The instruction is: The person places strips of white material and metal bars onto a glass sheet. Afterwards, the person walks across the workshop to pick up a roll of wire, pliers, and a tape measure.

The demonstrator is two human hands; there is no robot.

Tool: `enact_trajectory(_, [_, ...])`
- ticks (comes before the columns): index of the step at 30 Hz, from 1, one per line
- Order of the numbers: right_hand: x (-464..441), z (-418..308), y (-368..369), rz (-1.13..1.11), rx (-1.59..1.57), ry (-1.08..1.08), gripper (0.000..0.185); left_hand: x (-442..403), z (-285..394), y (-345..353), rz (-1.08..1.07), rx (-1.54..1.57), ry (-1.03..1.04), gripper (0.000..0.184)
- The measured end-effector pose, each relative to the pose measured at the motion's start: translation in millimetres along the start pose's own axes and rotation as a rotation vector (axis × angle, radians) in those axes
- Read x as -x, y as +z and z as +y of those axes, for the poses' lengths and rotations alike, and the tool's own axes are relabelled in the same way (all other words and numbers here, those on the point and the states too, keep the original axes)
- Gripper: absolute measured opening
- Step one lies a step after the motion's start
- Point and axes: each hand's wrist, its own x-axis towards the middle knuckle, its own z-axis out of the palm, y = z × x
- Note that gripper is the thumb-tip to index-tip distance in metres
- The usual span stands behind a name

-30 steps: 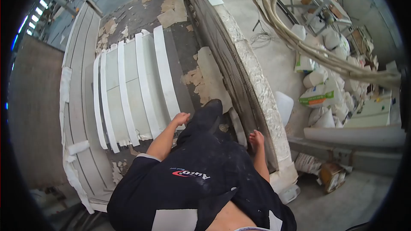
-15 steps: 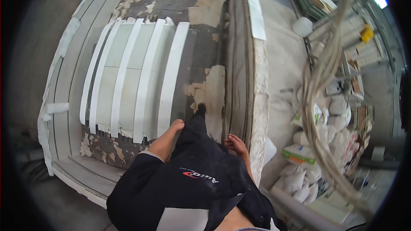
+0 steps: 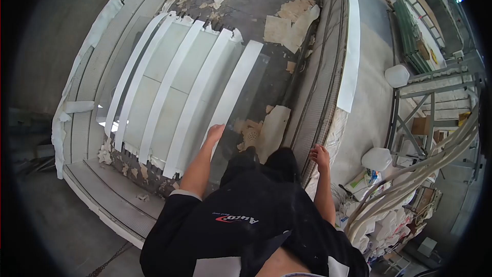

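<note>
Workshop floor point(image 3: 369, 82) was seen to the right of the pale panel point(image 3: 191, 74), with hanging cables point(image 3: 410, 179) and white bags point(image 3: 387, 225) farther out. In the head view, the panel was laid over a dark, flaking bed point(image 3: 246, 0) between walls point(image 3: 328, 46), and was lined by spaced white strips point(image 3: 237, 82), perhaps for even support. A clear sheet point(image 3: 251, 84) was visible past the panel's right side; its layering with the strips could not be told. The hands were held apart: the left hand point(image 3: 216, 133), fingers folded, was placed by the rightmost strip, though contact or grip could not be told; the right hand point(image 3: 320, 156), fingers loosely bent around nothing visible, was held beside the wall right of the panel, probably for balance, since the legs point(image 3: 284, 166) were fitted between panel and wall.
</note>
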Motion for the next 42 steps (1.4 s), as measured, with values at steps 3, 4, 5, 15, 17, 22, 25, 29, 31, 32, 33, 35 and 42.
enact_trajectory(3, [-21, -11, 11, -0.095, 0.043, 0.043, 0.03, -6, 29, -11, -0.102, 0.262, -0.094, 0.042])
enact_trajectory(4, [-28, -14, 16, -0.134, 0.065, 0.067, 0.03, -4, 42, -12, -0.106, 0.379, -0.148, 0.045])
enact_trajectory(5, [-36, -17, 22, -0.164, 0.078, 0.128, 0.029, -7, 45, -9, -0.115, 0.38, -0.173, 0.046])
enact_trajectory(15, [-196, -62, 61, -0.211, 0.586, 0.051, 0.029, -21, -3, 55, -0.146, 0.17, -0.223, 0.044])
enact_trajectory(17, [-230, -95, 70, -0.303, 0.589, 0.247, 0.03, -18, 20, 55, -0.09, 0.324, -0.291, 0.042])
enact_trajectory(22, [-335, -195, 95, -0.466, 0.822, 0.267, 0.028, -37, 98, 36, 0.092, 0.737, -0.557, 0.045])
enact_trajectory(25, [-417, -257, 135, -0.383, 0.507, 0.182, 0.024, -49, 170, 15, 0.149, 0.565, -0.431, 0.051])
enact_trajectory(29, [-458, -380, 185, -0.341, 0.293, -0.081, 0.02, -67, 256, -4, 0.23, 0.618, -0.359, 0.049])
enact_trajectory(31, [-472, -420, 206, -0.341, 0.29, -0.212, 0.02, -80, 274, -6, 0.203, 0.582, -0.348, 0.049])
enact_trajectory(32, [-475, -431, 214, -0.352, 0.294, -0.21, 0.02, -81, 279, -6, 0.165, 0.539, -0.337, 0.048])
enact_trajectory(33, [-483, -438, 221, -0.376, 0.328, -0.219, 0.022, -80, 282, -5, 0.163, 0.532, -0.339, 0.047])
enact_trajectory(35, [-493, -442, 234, -0.4, 0.384, -0.204, 0.025, -82, 275, 0, 0.16, 0.537, -0.362, 0.046])
enact_trajectory(42, [-446, -431, 254, -0.443, 0.535, 0.009, 0.025, -62, 216, 12, 0.179, 0.75, -0.464, 0.051])
